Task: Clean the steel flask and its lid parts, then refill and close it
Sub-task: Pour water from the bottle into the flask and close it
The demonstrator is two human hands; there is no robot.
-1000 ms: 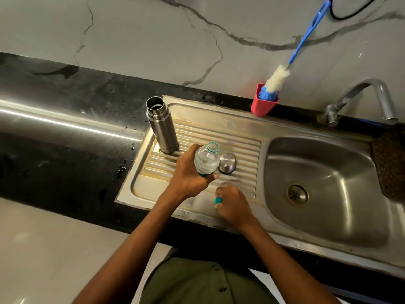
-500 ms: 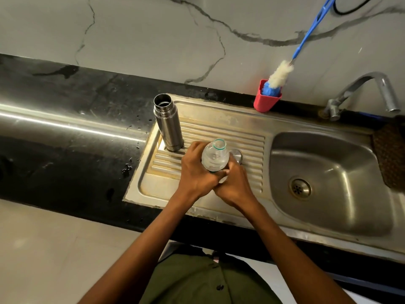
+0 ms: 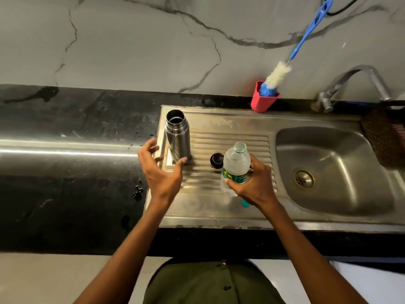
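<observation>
The steel flask (image 3: 178, 134) stands upright and uncapped on the ribbed drainboard (image 3: 230, 141) of the sink, at about ten o'clock from the water bottle (image 3: 235, 166). The left hand (image 3: 161, 172) is just beside the flask's base, its fingers (image 3: 151, 148) spread apart and curved, holding nothing; whether the thumb touches the flask cannot be told. The right hand (image 3: 255, 184) grips the open water bottle, fingers clamped around its label. A dark lid (image 3: 215, 160) lies on the drainboard between flask and bottle, at nine o'clock from the bottle. A small teal cap (image 3: 245, 203) lies below the right hand. The step in hand seems to be the refilling. The next move probably calls for holding the flask steady and tilting the bottle's mouth over its narrow opening.
</observation>
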